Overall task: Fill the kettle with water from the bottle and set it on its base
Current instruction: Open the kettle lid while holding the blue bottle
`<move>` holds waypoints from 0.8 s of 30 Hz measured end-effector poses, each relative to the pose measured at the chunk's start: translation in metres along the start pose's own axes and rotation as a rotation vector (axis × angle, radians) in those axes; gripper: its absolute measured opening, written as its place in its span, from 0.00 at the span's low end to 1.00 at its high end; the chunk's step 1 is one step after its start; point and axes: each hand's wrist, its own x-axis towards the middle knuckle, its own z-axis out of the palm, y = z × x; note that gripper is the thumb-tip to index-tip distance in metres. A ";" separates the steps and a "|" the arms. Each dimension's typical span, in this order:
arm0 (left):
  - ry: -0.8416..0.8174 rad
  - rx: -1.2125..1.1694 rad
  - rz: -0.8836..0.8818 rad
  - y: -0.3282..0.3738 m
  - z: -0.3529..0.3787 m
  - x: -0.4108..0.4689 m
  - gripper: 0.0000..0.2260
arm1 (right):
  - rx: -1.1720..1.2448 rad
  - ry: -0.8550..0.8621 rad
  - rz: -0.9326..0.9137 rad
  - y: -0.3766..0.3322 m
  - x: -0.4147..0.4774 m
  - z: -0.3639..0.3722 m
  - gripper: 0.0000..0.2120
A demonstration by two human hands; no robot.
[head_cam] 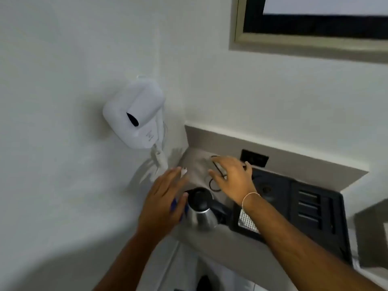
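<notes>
While both arms reached over the counter [210, 244], the left hand [162, 198] was spread flat and empty, and the right hand [232, 177] hovered with fingers splayed, gripping nothing. One steel kettle [201, 208] stood between the two hands, just right of the left palm. One black tray [294, 206] lay beyond the right wrist.
</notes>
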 end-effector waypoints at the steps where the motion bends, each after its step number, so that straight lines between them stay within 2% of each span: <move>1: -0.021 0.039 -0.060 -0.013 0.001 -0.006 0.24 | -0.013 -0.066 0.025 0.000 -0.004 0.011 0.21; 4: -0.088 0.131 -0.260 -0.044 -0.003 -0.015 0.28 | -0.028 -0.197 0.114 0.001 -0.017 0.042 0.22; 8: -0.182 -0.056 -0.407 -0.059 -0.003 -0.014 0.22 | 0.006 -0.278 0.257 0.007 -0.030 0.068 0.23; 12: -0.269 -0.188 -0.484 -0.075 0.004 -0.011 0.26 | 0.041 -0.350 0.369 0.014 -0.039 0.086 0.31; 18: -0.220 -0.195 -0.461 -0.098 0.000 -0.004 0.26 | 0.008 -0.411 0.380 0.014 -0.029 0.097 0.36; 21: -0.141 -0.244 -0.459 -0.102 -0.004 -0.001 0.26 | -0.128 -0.479 0.377 0.012 -0.025 0.100 0.42; 24: -0.003 -0.286 -0.537 -0.102 -0.009 -0.003 0.24 | -0.288 -0.556 0.411 0.007 -0.017 0.100 0.45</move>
